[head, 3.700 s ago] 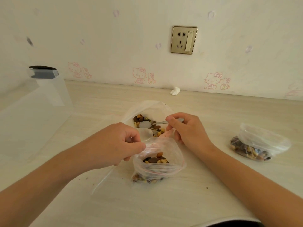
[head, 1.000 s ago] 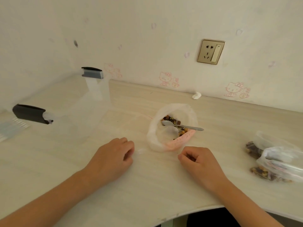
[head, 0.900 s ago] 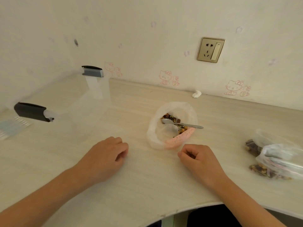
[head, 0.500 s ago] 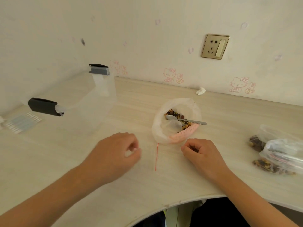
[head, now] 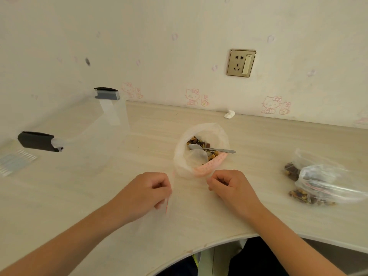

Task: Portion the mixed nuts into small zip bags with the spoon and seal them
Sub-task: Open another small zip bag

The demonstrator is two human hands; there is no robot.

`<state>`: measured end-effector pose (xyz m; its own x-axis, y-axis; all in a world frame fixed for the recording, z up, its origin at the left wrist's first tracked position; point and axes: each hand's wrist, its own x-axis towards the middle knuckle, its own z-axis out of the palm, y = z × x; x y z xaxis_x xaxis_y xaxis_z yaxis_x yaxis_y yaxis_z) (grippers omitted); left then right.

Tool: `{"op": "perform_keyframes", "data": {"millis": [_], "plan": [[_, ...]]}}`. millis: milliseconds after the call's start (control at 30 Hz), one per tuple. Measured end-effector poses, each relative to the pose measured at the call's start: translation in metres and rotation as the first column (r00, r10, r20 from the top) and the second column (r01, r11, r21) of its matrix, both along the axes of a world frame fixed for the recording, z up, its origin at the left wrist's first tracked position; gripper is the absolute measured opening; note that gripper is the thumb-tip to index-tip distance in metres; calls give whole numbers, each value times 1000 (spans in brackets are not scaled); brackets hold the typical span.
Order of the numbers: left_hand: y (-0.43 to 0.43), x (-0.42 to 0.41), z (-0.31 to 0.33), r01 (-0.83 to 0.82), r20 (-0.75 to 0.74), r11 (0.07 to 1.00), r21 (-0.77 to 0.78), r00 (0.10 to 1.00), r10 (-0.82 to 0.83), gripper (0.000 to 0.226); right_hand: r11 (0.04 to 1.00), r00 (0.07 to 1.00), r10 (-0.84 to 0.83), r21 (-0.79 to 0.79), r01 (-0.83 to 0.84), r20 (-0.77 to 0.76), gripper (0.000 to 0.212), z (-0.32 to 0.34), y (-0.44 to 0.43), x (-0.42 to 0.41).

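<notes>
At the right, filled bags (head: 326, 189) lie ready, while your left hand (head: 146, 193) pinches an empty bag (head: 166, 206) and your right hand (head: 232, 186) is curled, its grasp unclear; filling and sealing remain.

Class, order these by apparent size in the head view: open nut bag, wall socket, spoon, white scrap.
1. open nut bag
2. wall socket and spoon: unsure; spoon longer, socket broader
3. white scrap

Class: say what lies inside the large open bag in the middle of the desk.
Inside the large bag: mixed nuts and the spoon, bowl in, handle over the right rim. The bag's cloudy front wall hides how deep the nuts go.
</notes>
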<state>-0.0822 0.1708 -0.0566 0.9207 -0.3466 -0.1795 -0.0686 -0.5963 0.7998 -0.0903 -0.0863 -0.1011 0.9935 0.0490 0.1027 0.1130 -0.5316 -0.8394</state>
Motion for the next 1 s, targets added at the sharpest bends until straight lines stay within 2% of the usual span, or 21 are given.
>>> {"op": "perform_keyframes", "data": {"millis": [67, 100, 200, 300, 433, 567, 667, 800, 1000], "plan": [[3, -17, 9, 20, 75, 981, -193, 997, -6, 17, 979, 998, 44, 199, -35, -40, 32, 7, 8, -8], [1, -24, 11, 50, 130, 971, -235, 991, -20, 18, 948, 995, 88, 311, -67, -55, 34, 11, 14, -14], [-15, -35, 13, 169, 281, 954, -248, 955, -96, 18, 844, 978, 203, 514, -153, -42, 40, 17, 33, -27], [-32, -32, 9, 216, 322, 934, -285, 939, -119, 12, 838, 985, 174, 528, -139, -17, 39, 23, 37, -34], [-43, -26, 3, 229, 282, 919, -321, 949, -138, 11, 867, 995, 94, 494, -63, -38, 38, 25, 25, -39], [-47, -23, -2, 234, 264, 929, -288, 952, -158, 10, 864, 998, 17, 503, 17, -63, 31, 26, 18, -41], [-51, -24, -2, 234, 242, 924, -302, 957, -163, 12, 841, 996, 48, 541, 0, -75, 32, 30, 21, -41], [-51, -23, 0, 191, 227, 920, -343, 967, -116, 21, 863, 997, 32, 504, 9, -74, 28, 33, 24, -39], [-48, -18, 4, 147, 184, 914, -378, 980, -82, 8, 830, 986, 152, 551, -85, -76, 28, 38, 19, -40]]}}
